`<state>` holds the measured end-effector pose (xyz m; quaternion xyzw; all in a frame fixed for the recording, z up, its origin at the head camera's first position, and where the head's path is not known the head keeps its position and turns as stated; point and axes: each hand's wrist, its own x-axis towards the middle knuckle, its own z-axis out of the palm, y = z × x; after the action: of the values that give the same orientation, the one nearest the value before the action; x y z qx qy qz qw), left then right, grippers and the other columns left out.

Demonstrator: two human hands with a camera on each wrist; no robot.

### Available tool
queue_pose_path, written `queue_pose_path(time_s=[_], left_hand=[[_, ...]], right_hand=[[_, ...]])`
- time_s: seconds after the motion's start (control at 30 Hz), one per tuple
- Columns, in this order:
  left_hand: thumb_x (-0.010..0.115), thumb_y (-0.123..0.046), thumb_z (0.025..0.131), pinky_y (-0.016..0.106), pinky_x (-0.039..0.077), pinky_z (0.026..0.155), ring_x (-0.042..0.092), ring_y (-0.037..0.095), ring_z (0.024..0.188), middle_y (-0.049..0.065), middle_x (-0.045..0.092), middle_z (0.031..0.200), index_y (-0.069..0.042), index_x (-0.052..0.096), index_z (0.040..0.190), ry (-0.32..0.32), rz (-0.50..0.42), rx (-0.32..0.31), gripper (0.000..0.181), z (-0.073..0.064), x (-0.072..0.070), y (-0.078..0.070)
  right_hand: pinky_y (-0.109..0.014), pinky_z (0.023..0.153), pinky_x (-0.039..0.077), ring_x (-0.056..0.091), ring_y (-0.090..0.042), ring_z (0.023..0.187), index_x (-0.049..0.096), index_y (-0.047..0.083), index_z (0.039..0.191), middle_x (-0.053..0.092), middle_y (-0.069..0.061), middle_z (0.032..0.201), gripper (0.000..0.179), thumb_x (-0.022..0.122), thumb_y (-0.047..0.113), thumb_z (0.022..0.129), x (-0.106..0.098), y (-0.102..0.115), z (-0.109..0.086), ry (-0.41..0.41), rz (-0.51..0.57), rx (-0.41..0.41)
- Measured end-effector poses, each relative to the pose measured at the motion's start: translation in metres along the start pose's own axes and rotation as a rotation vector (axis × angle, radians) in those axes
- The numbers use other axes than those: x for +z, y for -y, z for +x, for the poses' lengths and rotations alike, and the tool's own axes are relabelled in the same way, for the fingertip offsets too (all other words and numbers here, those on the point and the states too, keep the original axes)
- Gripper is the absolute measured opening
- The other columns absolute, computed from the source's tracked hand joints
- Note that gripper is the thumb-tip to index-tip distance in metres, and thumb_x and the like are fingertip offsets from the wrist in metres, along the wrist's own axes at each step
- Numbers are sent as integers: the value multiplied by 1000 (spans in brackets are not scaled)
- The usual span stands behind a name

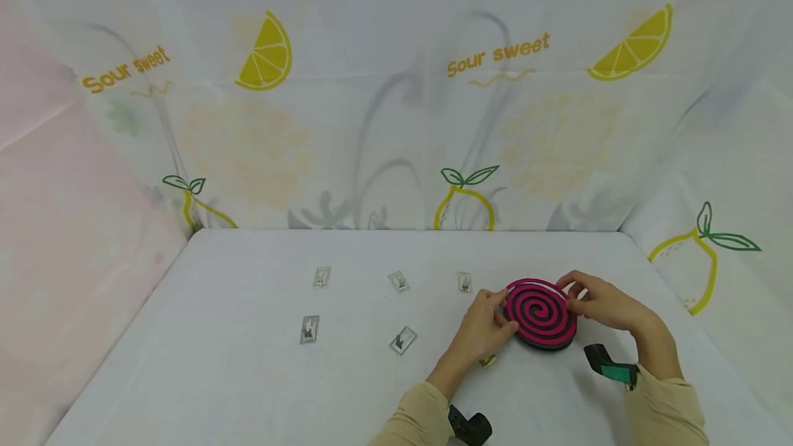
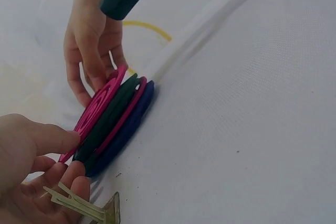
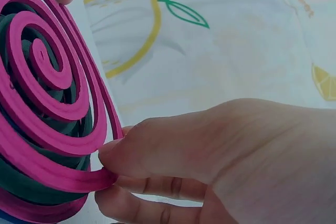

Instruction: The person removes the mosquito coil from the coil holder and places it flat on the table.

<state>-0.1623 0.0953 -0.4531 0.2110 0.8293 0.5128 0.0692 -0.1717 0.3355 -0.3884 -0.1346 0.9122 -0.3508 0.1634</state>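
Observation:
A stack of spiral mosquito coils, with a pink coil [image 1: 545,310] on top, stands toward the right of the table. In the left wrist view, a green coil [image 2: 107,124], another pink layer and a blue coil [image 2: 126,136] lie beneath it. My left hand [image 1: 480,329] pinches the stack's left edge, thumb on the top coil. Opposite, my right hand [image 1: 604,301] pinches the outer end of the top pink coil [image 3: 79,183] between thumb and fingers. That outer strand stands slightly apart from the turns inside it. A yellowish metal coil stand [image 2: 112,208] is close to my left hand.
Several small metal stands with raised prongs lie spread to the left, among them one stand [image 1: 310,329] in front and another stand [image 1: 321,277] farther back. The white table [image 1: 217,363] meets lemon-printed cloth [image 1: 396,122] at its back and sides.

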Motion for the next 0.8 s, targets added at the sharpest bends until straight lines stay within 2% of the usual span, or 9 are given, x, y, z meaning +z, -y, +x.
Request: queue_pose_path(time_s=[0.33, 0.6, 0.8], left_hand=[[67, -8, 84, 10, 42, 67, 53, -5, 75, 7, 54, 111, 3, 47, 136, -9, -9, 10, 56, 0, -1, 0], [67, -8, 84, 10, 42, 66, 51, -7, 74, 6, 53, 111, 3, 47, 135, -9, -31, 1, 56, 0, -1, 1], [67, -9, 84, 10, 42, 65, 50, -8, 74, 4, 53, 110, 2, 47, 136, -1, -34, -7, 56, -1, -1, 1]], right_hand=[[-25, 63, 46, 57, -11, 72, 48, -5, 118, 53, -11, 92, 29, 52, 4, 90, 2, -1, 2, 29, 31, 0], [-26, 63, 46, 57, -12, 74, 48, -4, 119, 54, -11, 92, 30, 52, 5, 91, 2, -2, 2, 41, 28, 17], [-25, 63, 46, 56, -10, 73, 47, -6, 119, 54, -11, 92, 30, 52, 5, 92, 2, -4, 2, 58, 43, 1]])
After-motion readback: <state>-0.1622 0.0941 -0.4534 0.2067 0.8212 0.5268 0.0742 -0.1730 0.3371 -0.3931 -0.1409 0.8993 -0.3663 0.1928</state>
